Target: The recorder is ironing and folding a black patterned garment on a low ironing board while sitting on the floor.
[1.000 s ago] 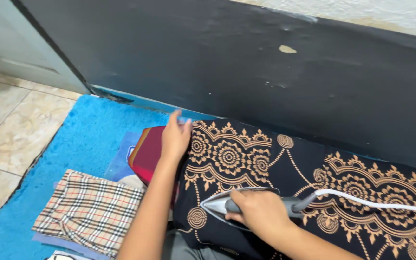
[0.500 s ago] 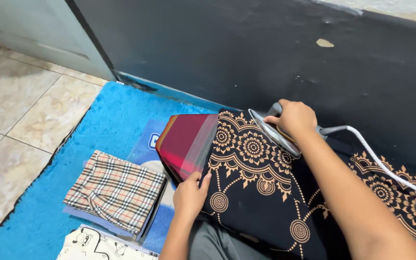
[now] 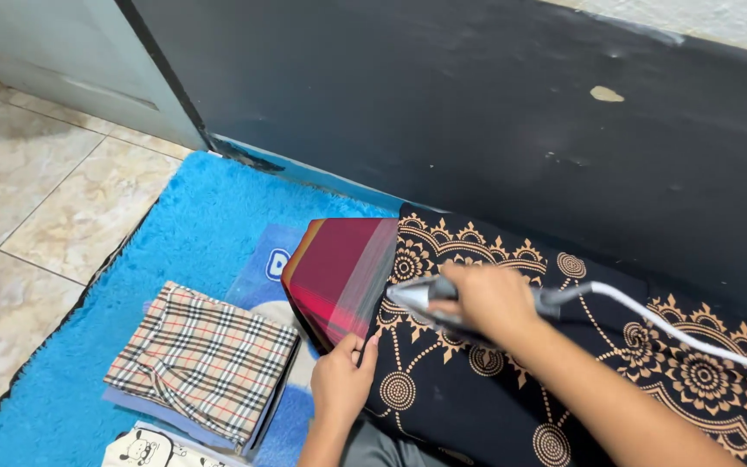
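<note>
A dark painted wall (image 3: 477, 112) runs behind a bright blue shaggy rug (image 3: 175, 225) laid over a beige tiled floor (image 3: 36, 190). On the rug, against the wall, lies a black cloth (image 3: 477, 398) printed with tan medallions and borders. The person's right hand (image 3: 490, 298) is closed around the handle of a silver iron (image 3: 417, 298), which sits on the black cloth with its tip pointing left. A white cord (image 3: 685, 333) trails from the iron's back end off to the right. Just at the iron's tip is a folded red striped cloth (image 3: 339, 277), resting on the left end of the black cloth. The left hand (image 3: 343, 380) presses its fingertips on the near edge of that red cloth, fingers together and not gripping. Further left on the rug sits a folded tan plaid garment (image 3: 201, 363) on top of a small stack. A white printed cloth (image 3: 144, 450) peeks out at the bottom edge, near the stack.
</note>
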